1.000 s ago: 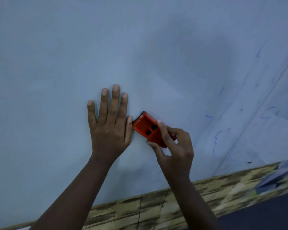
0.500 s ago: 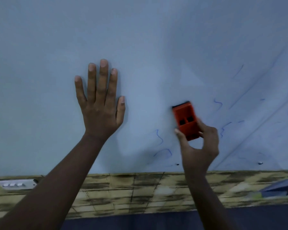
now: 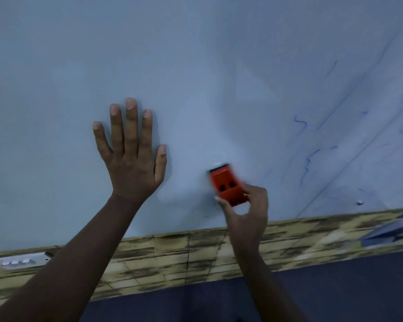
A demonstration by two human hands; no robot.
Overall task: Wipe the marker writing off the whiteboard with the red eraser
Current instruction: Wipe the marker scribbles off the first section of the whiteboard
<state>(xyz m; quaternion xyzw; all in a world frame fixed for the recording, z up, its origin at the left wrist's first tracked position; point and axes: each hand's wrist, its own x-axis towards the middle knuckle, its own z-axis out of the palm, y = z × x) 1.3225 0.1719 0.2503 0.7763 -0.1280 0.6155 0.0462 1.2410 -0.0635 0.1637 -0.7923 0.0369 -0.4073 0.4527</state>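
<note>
One right hand point(image 3: 247, 212) pinches the red eraser's point(image 3: 227, 185) lower end

Under the board I see a wall strip point(image 3: 172, 259) of worn yellowish brick pattern, a white switch plate point(image 3: 19, 261) at its left end, and dark blue floor point(image 3: 335, 287) below.

The right hand point(image 3: 247, 212) has swept the red eraser point(image 3: 227, 185) back left; the blue squiggles beneath it look mostly gone, though blur makes that uncertain.
</note>
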